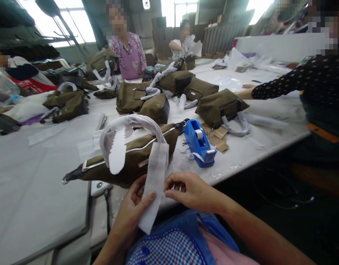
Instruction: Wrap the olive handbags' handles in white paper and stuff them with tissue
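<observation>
An olive handbag (131, 162) with a silver zip lies on the table in front of me, its handle (131, 119) wrapped in white tissue. A strip of white wrapping paper (155, 176) hangs from the handle's right end toward my lap. My left hand (136, 202) pinches this strip between thumb and fingers. At the strip's right edge is my right hand (183, 187), thumb and fingers curled together; whether it grips the edge is hard to see. A jagged-edged white piece (118, 152) hangs from the handle's left side.
A blue tape dispenser (199, 143) stands right of the bag, by brown cardboard pieces (219, 138). More olive bags (155, 106) lie farther back. A phone (99, 187) with a cable sits at left. Co-workers stand around the table; one's arm (279, 81) reaches in from the right.
</observation>
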